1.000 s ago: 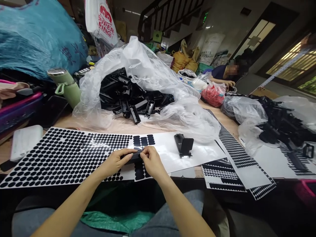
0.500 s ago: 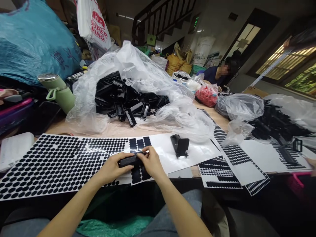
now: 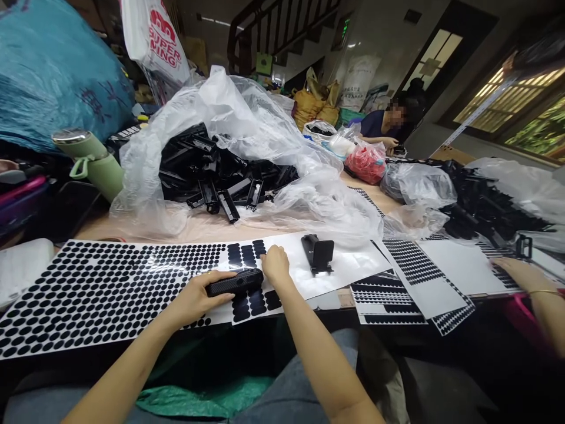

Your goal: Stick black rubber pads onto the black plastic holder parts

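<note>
My left hand [image 3: 200, 297] is closed around a black oblong plastic part [image 3: 232, 282] with a carbon-weave pattern, its thumb and fingers along opposite long sides. The part is held over a sheet of black oblong stickers [image 3: 241, 312]. Beyond the part's right end, my right hand [image 3: 276, 265] has its fingers curled together at the upper right of those stickers. Whatever its fingertips grip is too small or hidden to make out. A black plastic stand [image 3: 318, 254] with an upright plate is on the white sheet to the right.
A sheet of round black stickers [image 3: 115, 288] spreads to the left. Behind lies a clear plastic bag [image 3: 282, 135] full of black plastic parts [image 3: 225, 176]. A green bottle [image 3: 95, 165] stands at left. More sticker sheets [image 3: 410, 277] and another person's hand [image 3: 521, 274] are at right.
My right hand has left the black part and moved right and up to the stickers. The part now shows its whole right end. Another person's hand has come in at right.
</note>
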A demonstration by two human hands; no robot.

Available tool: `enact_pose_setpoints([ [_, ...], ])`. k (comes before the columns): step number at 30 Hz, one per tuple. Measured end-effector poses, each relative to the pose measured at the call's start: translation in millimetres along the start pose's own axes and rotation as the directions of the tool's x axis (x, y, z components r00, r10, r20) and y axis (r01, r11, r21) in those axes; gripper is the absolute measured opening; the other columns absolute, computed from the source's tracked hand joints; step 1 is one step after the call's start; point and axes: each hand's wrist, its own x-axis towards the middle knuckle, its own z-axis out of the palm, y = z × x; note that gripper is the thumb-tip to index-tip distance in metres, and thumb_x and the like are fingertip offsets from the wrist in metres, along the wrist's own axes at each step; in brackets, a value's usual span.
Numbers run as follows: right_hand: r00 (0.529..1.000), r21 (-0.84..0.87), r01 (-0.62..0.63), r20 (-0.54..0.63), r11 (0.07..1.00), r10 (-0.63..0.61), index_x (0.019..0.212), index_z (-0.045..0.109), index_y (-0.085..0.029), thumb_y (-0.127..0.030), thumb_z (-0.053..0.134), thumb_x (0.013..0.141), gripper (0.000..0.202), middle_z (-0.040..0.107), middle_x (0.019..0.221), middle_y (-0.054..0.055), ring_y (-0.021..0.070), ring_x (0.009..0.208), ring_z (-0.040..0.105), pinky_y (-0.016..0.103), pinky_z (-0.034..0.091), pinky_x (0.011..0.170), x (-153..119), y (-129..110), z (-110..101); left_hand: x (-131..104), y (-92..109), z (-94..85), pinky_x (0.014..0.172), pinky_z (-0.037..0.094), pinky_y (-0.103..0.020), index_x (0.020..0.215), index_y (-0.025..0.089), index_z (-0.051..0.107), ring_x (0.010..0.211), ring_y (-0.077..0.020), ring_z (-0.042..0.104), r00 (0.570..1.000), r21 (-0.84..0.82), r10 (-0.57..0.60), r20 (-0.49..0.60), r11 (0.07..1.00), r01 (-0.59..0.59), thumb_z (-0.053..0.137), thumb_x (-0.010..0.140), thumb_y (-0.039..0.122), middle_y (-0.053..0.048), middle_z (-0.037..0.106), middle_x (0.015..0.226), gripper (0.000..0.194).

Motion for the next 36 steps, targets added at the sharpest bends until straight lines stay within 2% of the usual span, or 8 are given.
enact_pose_setpoints([
  [3,1.000,0.087,0.015,0.022,0.996,-0.017,0.073,0.054,-0.015,-0.017,0.050,0.075,0.005,0.059,0.089,0.017,0.0248,0.085,0.055,0.038,0.040,0.072,-1,3,-8,0,0,-2.7,0.095,0.038,-0.043,0.110,0.025,0.060,0.105,-0.0267,0.053,1.000,-0.027,-0.017,-0.003,0.999,0.017,0.062,0.069,0.047,-0.006,0.061,0.111,0.048],
  [6,0.995,0.238,0.031,0.089,0.971,-0.054,0.072,0.054,-0.017,-0.030,0.046,0.078,0.016,0.060,0.079,0.007,0.0181,0.077,0.056,0.031,0.043,0.069,-17,9,-24,-1,-3,-5.2,0.094,0.038,-0.042,0.110,0.025,0.060,0.105,-0.0270,0.053,1.000,-0.036,-0.028,-0.009,0.999,0.028,0.063,0.068,0.047,-0.006,0.062,0.111,0.047],
  [8,0.983,0.444,-0.042,0.181,0.895,-0.044,0.073,0.054,-0.017,-0.038,0.047,0.077,0.022,0.059,0.077,0.003,0.0152,0.076,0.056,0.029,0.044,0.068,-33,13,-34,-1,-5,-6.2,0.093,0.040,-0.039,0.109,0.025,0.061,0.104,-0.0262,0.054,1.000,-0.032,-0.023,-0.012,0.999,0.023,0.064,0.068,0.046,-0.006,0.062,0.110,0.046],
  [10,0.959,0.623,-0.157,0.283,0.766,-0.033,0.073,0.055,-0.016,-0.040,0.054,0.072,0.024,0.058,0.082,0.003,0.0141,0.078,0.055,0.029,0.045,0.072,-50,14,-42,-2,-6,-6.8,0.091,0.041,-0.037,0.108,0.025,0.061,0.102,-0.0252,0.055,1.000,-0.026,-0.012,-0.019,1.000,0.011,0.064,0.068,0.044,-0.005,0.063,0.109,0.045],
  [12,0.938,0.692,-0.225,0.345,0.685,-0.040,0.071,0.055,-0.016,-0.039,0.059,0.068,0.024,0.057,0.088,0.004,0.0138,0.081,0.054,0.030,0.045,0.075,-63,13,-46,-3,-5,-6.9,0.089,0.043,-0.036,0.108,0.025,0.061,0.101,-0.0247,0.055,1.000,-0.023,-0.004,-0.021,1.000,0.003,0.064,0.068,0.043,-0.005,0.063,0.107,0.044],
  [19,0.941,0.682,-0.214,0.337,0.699,-0.041,0.064,0.051,-0.017,-0.039,0.060,0.067,0.025,0.052,0.075,0.000,0.0122,0.073,0.049,0.031,0.046,0.074,-75,8,-43,-7,0,-5.1,0.085,0.045,-0.037,0.108,0.025,0.061,0.094,-0.0235,0.056,1.000,-0.036,0.003,0.014,0.999,-0.003,0.063,0.069,0.044,-0.005,0.062,0.100,0.044],
  [29,0.945,0.618,-0.198,0.327,0.761,-0.020,0.068,0.050,-0.018,-0.037,0.055,0.071,0.020,0.050,0.073,0.000,0.0121,0.068,0.049,0.028,0.044,0.068,-78,5,-43,-11,2,-3.6,0.088,0.043,-0.036,0.106,0.025,0.062,0.098,-0.0233,0.055,1.000,-0.034,0.030,0.001,0.999,-0.030,0.063,0.069,0.040,-0.004,0.063,0.102,0.039],
  [36,0.966,0.570,-0.119,0.257,0.813,-0.039,0.072,0.052,-0.019,-0.037,0.052,0.074,0.019,0.053,0.074,0.001,0.0134,0.068,0.050,0.028,0.044,0.066,-82,10,-38,-14,2,-1.3,0.086,0.045,-0.034,0.106,0.026,0.062,0.096,-0.0225,0.057,0.999,-0.040,0.051,-0.015,0.998,-0.052,0.064,0.070,0.038,-0.004,0.063,0.102,0.038],
])
